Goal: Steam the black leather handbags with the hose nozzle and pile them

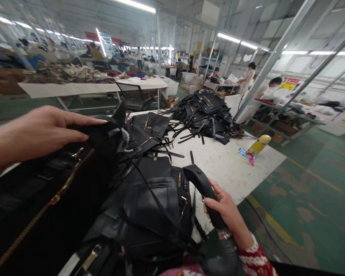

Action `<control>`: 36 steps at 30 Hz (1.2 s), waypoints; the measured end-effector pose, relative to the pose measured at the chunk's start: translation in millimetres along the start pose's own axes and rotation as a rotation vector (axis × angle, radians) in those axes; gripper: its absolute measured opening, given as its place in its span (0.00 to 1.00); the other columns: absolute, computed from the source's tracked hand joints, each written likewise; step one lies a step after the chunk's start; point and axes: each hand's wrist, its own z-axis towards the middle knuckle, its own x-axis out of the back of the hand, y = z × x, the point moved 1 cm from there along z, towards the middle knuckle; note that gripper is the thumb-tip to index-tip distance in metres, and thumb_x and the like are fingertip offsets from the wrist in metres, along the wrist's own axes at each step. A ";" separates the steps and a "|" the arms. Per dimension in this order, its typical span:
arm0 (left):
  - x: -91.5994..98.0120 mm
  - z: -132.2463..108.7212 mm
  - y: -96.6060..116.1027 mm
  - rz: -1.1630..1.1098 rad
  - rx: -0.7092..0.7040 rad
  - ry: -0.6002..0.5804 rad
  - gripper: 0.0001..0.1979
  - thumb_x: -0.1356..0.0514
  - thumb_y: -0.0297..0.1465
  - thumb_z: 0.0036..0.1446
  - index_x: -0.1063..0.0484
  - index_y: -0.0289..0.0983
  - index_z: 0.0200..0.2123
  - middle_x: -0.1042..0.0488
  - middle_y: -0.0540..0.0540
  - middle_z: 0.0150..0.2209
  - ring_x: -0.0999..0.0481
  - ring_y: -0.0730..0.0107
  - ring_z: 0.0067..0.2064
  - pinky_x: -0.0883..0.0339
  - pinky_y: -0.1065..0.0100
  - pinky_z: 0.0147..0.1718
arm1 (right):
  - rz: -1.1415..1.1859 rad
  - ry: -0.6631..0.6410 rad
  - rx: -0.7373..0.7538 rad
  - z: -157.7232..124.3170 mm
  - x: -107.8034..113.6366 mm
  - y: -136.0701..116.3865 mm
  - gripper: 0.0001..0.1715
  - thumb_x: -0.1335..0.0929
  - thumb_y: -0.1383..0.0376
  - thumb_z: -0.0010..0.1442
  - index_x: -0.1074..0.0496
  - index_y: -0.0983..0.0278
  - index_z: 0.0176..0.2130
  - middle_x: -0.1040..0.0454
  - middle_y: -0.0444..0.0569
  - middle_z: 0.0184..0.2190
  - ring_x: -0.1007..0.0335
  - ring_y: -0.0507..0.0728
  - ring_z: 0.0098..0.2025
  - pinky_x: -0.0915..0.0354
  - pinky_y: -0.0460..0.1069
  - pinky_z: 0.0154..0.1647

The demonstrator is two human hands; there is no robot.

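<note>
While the left hand (pixel 43 132) reaches in from the side, its fingers (pixel 83 122) are laid long over a raised fold of the black bag (pixel 83 184), the thumb tucked in under them, so it reads as a pinch on the leather that holds that top edge up off the pile. The bag hangs close in front, and its gold zip (pixel 60 195) runs down on a slant. Down on the other side, the right hand (pixel 227 211) is wrapped firmly round the grip of a black tool (pixel 201 188), fingers closed all the way. The tool's nose points up and in, just beside a second bag with a front pocket (pixel 152 199), but as far as I can see it touches nothing. Both bags sit at the near end of the white worktop (pixel 227 165). Further back there's a heap of black straps (pixel 207 111), and a yellow bottle (pixel 258 145) lies near the far edge. Other people are busy at distant tables, well apart. My read is that this is the presenting step: leather lifted, tool at the ready, the two not yet together. To bring that nose onto the held fold, I'd judge the pinch must stay taut and the fingers clear of the tip.
</note>
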 end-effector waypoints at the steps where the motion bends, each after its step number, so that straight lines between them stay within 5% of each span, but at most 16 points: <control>1: 1.4 -2.4 6.5 0.088 -0.067 -0.003 0.21 0.46 0.31 0.42 0.27 0.39 0.43 0.25 0.57 0.31 0.26 0.66 0.35 0.37 0.59 0.40 | -0.007 0.021 -0.007 -5.3 3.6 4.6 0.39 0.29 0.64 0.51 0.46 0.62 0.58 0.29 0.44 0.28 0.38 0.51 0.20 0.38 0.44 0.18; 4: -45.7 -25.7 22.3 0.320 -0.279 -0.151 0.25 0.49 0.22 0.41 0.29 0.36 0.45 0.27 0.50 0.40 0.28 0.62 0.42 0.39 0.60 0.44 | -0.031 0.061 -0.027 -19.7 6.8 18.7 0.39 0.30 0.63 0.52 0.47 0.62 0.58 0.30 0.43 0.27 0.38 0.51 0.20 0.38 0.45 0.19; 9: -226.8 -116.5 0.6 0.342 -0.271 -0.409 0.28 0.54 0.17 0.47 0.37 0.36 0.53 0.30 0.41 0.42 0.27 0.64 0.37 0.34 0.64 0.37 | -0.042 0.037 -0.098 -34.1 -1.8 37.2 0.41 0.29 0.62 0.51 0.48 0.62 0.58 0.29 0.45 0.31 0.38 0.51 0.20 0.39 0.45 0.19; 12: -312.2 -178.0 -31.5 0.179 -0.214 -0.294 0.29 0.56 0.16 0.49 0.42 0.35 0.56 0.31 0.41 0.40 0.29 0.66 0.37 0.34 0.66 0.37 | -0.067 0.015 -0.140 -39.0 -7.3 47.4 0.41 0.29 0.63 0.50 0.49 0.62 0.59 0.28 0.47 0.33 0.37 0.51 0.21 0.38 0.45 0.20; 14: -339.3 -205.9 -47.9 0.092 -0.188 -0.089 0.27 0.56 0.16 0.50 0.43 0.32 0.55 0.33 0.42 0.38 0.31 0.66 0.40 0.36 0.64 0.41 | -0.087 -0.012 -0.169 -42.1 -12.0 52.9 0.40 0.30 0.64 0.51 0.49 0.61 0.59 0.29 0.47 0.34 0.37 0.51 0.21 0.38 0.45 0.19; 17: -347.9 -223.0 -57.5 0.024 -0.189 0.094 0.24 0.54 0.18 0.52 0.39 0.34 0.52 0.34 0.42 0.38 0.34 0.63 0.41 0.37 0.62 0.40 | -0.110 -0.082 -0.215 -44.6 -23.3 58.0 0.38 0.32 0.67 0.51 0.47 0.59 0.58 0.29 0.46 0.35 0.38 0.50 0.20 0.39 0.44 0.17; 23: -343.9 -222.8 -57.4 -0.106 -0.198 0.149 0.17 0.53 0.20 0.55 0.33 0.35 0.45 0.33 0.44 0.34 0.35 0.66 0.37 0.38 0.63 0.36 | -0.105 -0.314 -0.219 -30.1 -57.1 73.5 0.36 0.30 0.70 0.46 0.39 0.60 0.55 0.28 0.45 0.37 0.33 0.53 0.29 0.36 0.44 0.24; 27: -346.8 -226.1 -63.4 -0.257 -0.182 0.178 0.14 0.54 0.23 0.58 0.32 0.35 0.42 0.32 0.45 0.32 0.35 0.68 0.35 0.38 0.64 0.35 | -0.037 -0.403 -0.308 -7.4 -67.4 100.6 0.38 0.29 0.66 0.46 0.42 0.61 0.56 0.27 0.45 0.30 0.36 0.51 0.18 0.39 0.43 0.15; 31: -345.8 -226.5 -68.7 -0.373 -0.172 0.186 0.13 0.54 0.25 0.59 0.31 0.36 0.40 0.31 0.45 0.32 0.33 0.69 0.35 0.37 0.66 0.34 | 0.029 -0.412 -0.331 19.6 -66.3 108.9 0.41 0.30 0.64 0.47 0.46 0.65 0.58 0.29 0.45 0.24 0.35 0.53 0.16 0.36 0.45 0.13; 36: -341.4 -228.2 -67.5 -0.395 -0.138 0.198 0.13 0.54 0.26 0.59 0.30 0.36 0.40 0.30 0.45 0.32 0.32 0.69 0.36 0.36 0.66 0.35 | 0.047 -0.335 -0.245 33.4 -62.2 82.3 0.43 0.29 0.63 0.48 0.48 0.64 0.58 0.29 0.45 0.25 0.34 0.53 0.17 0.35 0.46 0.14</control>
